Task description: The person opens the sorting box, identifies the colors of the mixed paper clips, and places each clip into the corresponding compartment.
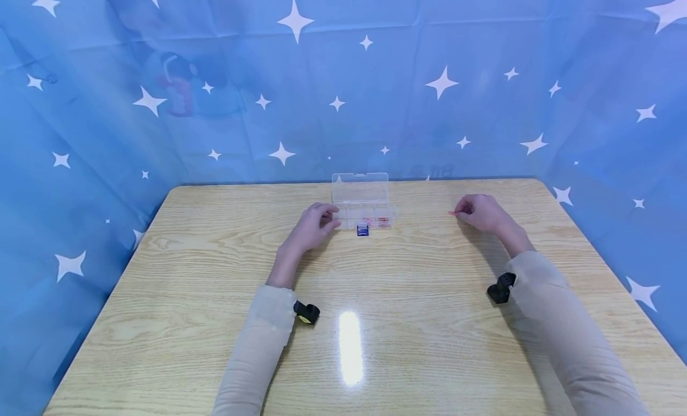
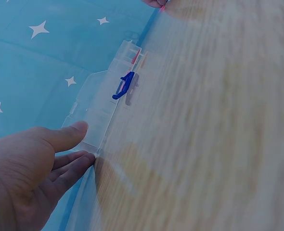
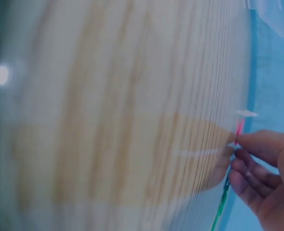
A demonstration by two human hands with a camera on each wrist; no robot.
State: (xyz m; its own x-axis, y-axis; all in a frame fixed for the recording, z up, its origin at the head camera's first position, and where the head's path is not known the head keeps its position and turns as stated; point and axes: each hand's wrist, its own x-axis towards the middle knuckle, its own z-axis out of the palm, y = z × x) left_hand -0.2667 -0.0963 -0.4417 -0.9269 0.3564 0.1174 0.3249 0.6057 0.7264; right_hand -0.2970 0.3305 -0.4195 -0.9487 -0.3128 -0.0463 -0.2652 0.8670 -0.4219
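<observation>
A clear plastic compartment box (image 1: pixel 354 216) with its lid (image 1: pixel 359 189) raised stands near the table's back edge. My left hand (image 1: pixel 316 225) holds the box's left end, the thumb (image 2: pixel 74 134) on one side and the fingertips (image 2: pixel 90 158) at its lower corner. Red pieces (image 1: pixel 383 221) lie in the box's right part. Against its front is a small blue bracket-shaped piece (image 1: pixel 362 230), also seen in the left wrist view. Off to the right, my right hand (image 1: pixel 480 213) pinches a thin red piece (image 3: pixel 239 131) between thumb and forefinger, just above the table; its kind is unclear.
The wood-grain table (image 1: pixel 418 320) spreads in front of both arms. Behind it hangs a blue curtain (image 1: pixel 343 130) with white stars. A thin green strip (image 3: pixel 220 209) shows below the right fingers. Black wrist cameras (image 1: pixel 307 313) sit on both sleeves.
</observation>
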